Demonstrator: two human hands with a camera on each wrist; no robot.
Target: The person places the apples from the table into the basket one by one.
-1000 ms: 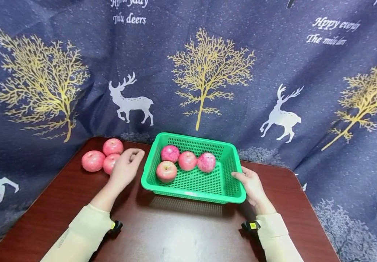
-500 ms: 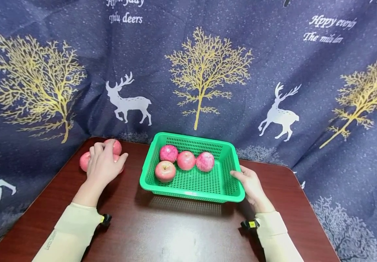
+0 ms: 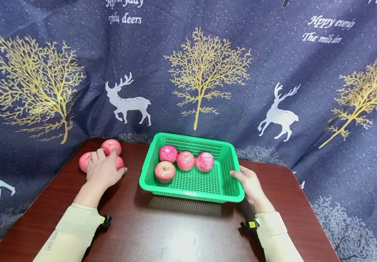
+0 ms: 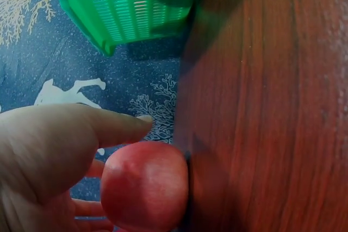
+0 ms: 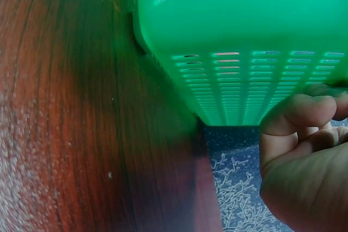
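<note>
In the head view, my left hand (image 3: pixel 104 170) reaches over a red apple (image 3: pixel 120 163) at the table's back left. The left wrist view shows that apple (image 4: pixel 144 186) in front of the palm; the thumb is stretched out above it with a gap, and the other fingers are partly hidden behind it. Two more apples, one behind (image 3: pixel 111 146) and one at the left (image 3: pixel 85 161), lie close by the fingers. My right hand (image 3: pixel 253 187) grips the right rim of a green plastic basket (image 3: pixel 191 194), thumb over the edge. Several apples (image 3: pixel 185 161) sit inside.
The brown wooden table (image 3: pixel 175 233) backs onto a dark blue cloth (image 3: pixel 162 72) printed with deer and trees. The basket stands near the back edge, to the right of the loose apples.
My left hand has moved left from beside the basket to the loose apples, then lowered slightly over one. My right hand keeps its grip on the basket, which stays in place.
</note>
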